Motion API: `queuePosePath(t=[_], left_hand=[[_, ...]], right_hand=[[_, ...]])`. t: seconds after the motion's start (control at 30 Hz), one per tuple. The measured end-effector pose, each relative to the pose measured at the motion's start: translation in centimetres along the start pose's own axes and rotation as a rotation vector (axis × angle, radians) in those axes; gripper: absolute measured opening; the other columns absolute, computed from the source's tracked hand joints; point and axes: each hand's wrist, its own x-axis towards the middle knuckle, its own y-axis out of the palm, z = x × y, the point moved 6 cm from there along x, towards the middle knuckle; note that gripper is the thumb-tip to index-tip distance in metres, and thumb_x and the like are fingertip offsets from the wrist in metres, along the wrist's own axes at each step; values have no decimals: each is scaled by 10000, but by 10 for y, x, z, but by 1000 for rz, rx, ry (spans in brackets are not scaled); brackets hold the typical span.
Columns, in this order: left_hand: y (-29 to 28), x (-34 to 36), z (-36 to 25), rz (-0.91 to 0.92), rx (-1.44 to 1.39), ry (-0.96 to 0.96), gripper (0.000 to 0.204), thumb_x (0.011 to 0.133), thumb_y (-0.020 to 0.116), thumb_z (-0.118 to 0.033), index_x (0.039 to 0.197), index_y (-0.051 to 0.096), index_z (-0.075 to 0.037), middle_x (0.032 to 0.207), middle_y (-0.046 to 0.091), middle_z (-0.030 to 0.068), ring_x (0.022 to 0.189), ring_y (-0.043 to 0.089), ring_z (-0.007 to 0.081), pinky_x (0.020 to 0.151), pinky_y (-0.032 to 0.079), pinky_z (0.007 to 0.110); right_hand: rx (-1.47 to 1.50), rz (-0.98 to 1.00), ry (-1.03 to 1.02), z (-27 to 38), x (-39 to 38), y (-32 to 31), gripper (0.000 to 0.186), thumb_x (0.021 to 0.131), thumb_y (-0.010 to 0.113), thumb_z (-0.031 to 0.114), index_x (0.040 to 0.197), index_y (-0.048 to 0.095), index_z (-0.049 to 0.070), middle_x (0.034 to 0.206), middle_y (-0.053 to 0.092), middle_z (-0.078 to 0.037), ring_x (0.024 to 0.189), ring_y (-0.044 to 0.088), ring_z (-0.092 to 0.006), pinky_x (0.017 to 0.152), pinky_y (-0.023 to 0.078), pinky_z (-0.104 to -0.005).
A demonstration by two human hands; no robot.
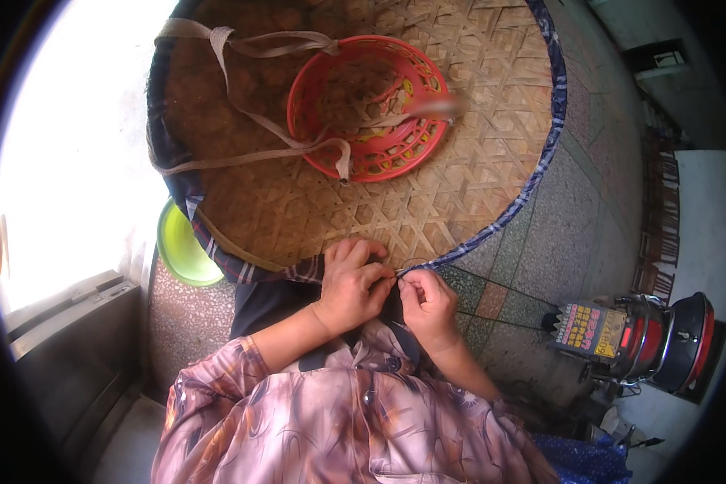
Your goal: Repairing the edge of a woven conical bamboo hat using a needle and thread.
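Note:
A large round bamboo tray (476, 97), woven in an open lattice, spreads out before me. Plaid cloth edging (518, 211) in dark blue wraps its rim; on the near left the cloth (298, 271) hangs looser. My left hand (353, 282) rests its fingers over the near rim, thumb and forefinger pinching the cloth there. Right beside it, my right hand (429, 302) is closed in a pinch at the same spot. What its fingertips hold is too small to make out. A thin dark thread (414, 260) loops just above the fingertips.
On the tray stands a red plastic basket (298, 105), with a beige fabric strap (254, 121) trailing over it and the left rim. A green basin (187, 250) sits on the floor at left. To the right is a parked motorbike (641, 339). Wooden chairs (661, 218) line the wall.

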Motion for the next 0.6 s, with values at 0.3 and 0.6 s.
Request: queuePosePath(t=[0.3, 0.6], left_hand=[[-1, 1, 1, 21, -31, 24, 143, 724, 813, -141, 843, 734, -134, 1092, 640, 46, 1096, 576, 296, 978, 377, 465], [0, 1, 2, 29, -25, 16, 199, 726, 806, -132, 905, 721, -109, 1089, 644, 57, 1091, 581, 301, 982, 386, 470]], right_hand=[[-124, 45, -83, 11, 3, -7, 69, 877, 653, -3, 943, 659, 19, 839, 654, -169, 756, 667, -386, 662, 545, -448], [-227, 109, -66, 18, 8, -10, 65, 831, 646, -29, 883, 659, 8, 826, 665, -181, 736, 666, -387, 656, 542, -442]])
